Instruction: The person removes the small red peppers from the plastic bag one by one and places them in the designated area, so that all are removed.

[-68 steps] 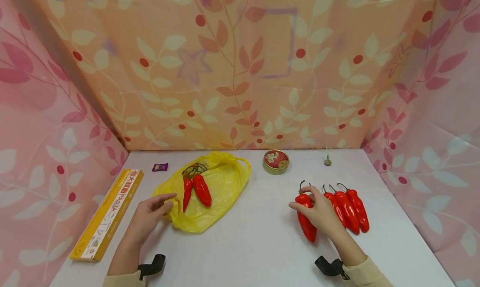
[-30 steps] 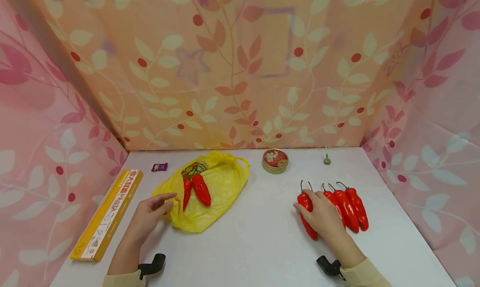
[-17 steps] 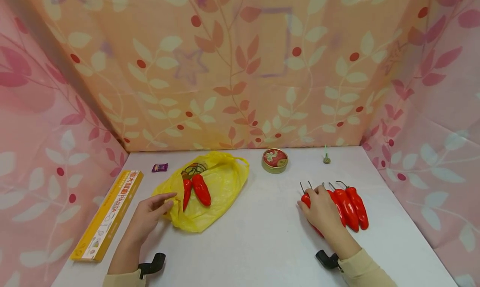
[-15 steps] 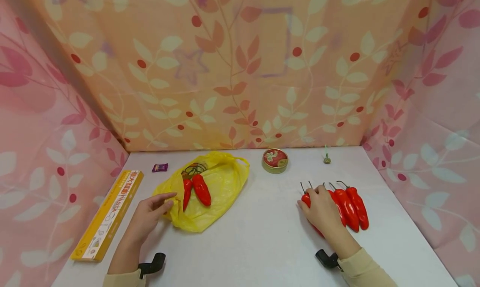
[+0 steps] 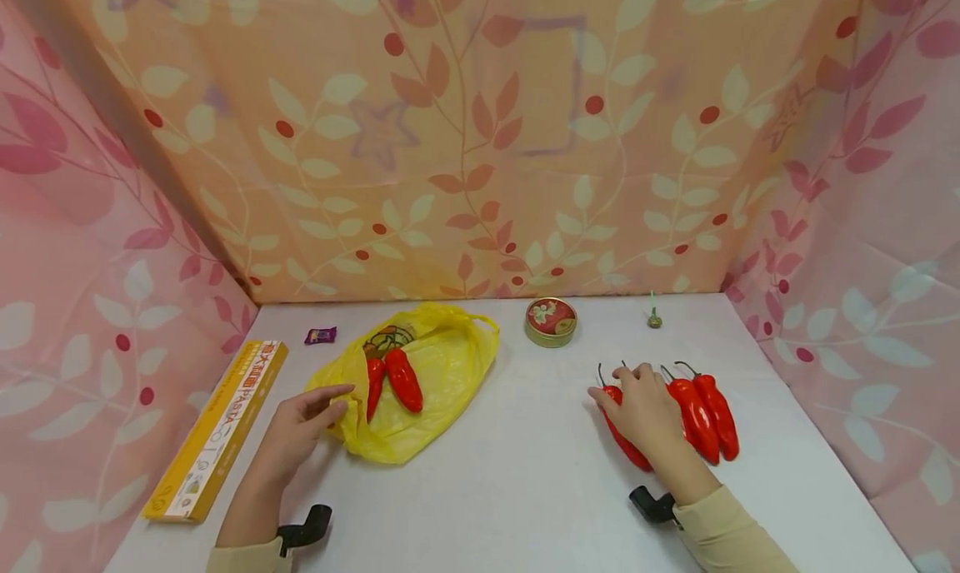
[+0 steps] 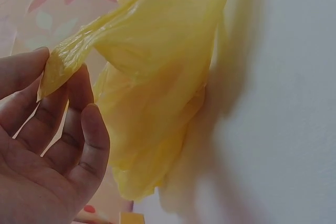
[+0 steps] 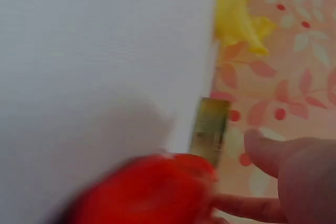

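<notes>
My left hand lies on the white table and pinches the edge of a yellow plastic bag. In the left wrist view the bag's rim is caught between thumb and fingers. Two red peppers lie in the bag's mouth. My right hand rests on a row of red peppers at the right, fingers curled round the leftmost pepper. That pepper is blurred in the right wrist view, beside my fingers.
A round red-lidded tin stands at the back centre. A small green-tipped object and a purple sweet lie near the back. A long yellow pasta box runs along the left edge. Patterned cloth walls enclose three sides.
My right hand has drawn the leftmost pepper in against the row and shifted slightly over it. The left hand and the bag have not moved.
</notes>
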Available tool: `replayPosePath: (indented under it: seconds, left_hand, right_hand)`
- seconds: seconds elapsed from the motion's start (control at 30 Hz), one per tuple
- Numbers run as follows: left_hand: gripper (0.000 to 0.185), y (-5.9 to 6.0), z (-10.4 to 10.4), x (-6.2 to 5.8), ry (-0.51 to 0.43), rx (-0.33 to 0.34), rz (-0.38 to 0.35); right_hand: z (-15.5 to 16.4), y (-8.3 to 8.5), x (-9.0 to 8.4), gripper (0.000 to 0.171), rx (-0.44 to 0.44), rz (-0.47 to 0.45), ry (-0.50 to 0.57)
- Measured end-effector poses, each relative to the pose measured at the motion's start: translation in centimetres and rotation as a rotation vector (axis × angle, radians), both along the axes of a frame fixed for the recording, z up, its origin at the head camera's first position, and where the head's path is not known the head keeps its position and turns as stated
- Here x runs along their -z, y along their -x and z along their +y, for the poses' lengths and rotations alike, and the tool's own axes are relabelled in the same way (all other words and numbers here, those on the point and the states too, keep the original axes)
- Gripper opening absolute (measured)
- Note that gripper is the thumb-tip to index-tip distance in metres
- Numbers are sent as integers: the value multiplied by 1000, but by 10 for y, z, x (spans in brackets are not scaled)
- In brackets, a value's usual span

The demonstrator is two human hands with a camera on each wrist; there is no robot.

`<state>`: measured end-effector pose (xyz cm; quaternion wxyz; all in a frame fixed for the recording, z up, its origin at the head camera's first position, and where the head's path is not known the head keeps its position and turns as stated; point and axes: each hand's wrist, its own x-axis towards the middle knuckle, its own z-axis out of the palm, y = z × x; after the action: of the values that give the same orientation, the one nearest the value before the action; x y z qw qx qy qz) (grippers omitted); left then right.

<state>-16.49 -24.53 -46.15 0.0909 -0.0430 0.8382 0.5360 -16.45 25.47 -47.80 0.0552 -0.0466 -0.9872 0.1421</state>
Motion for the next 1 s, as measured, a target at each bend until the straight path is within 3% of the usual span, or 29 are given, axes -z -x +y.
replayPosePath:
  seconds: [0.23, 0.37, 0.63, 1.0]
  left_hand:
    - [42, -1, -1, -3, -11, -12, -10]
    - [43, -2, 0, -4, -9, -2, -9]
    - [43, -2, -1, -1, -11, -6, -8]
    - [43, -2, -2, 2, -15, -2, 10]
  right_hand:
    - [-4, 17, -39, 60, -133, -19, 183]
    - [-22, 24, -51, 56, -202, -8, 264]
    - [-78, 34, -53, 41, -292, 11, 380]
    - [-131, 47, -50, 37, -387, 16, 470]
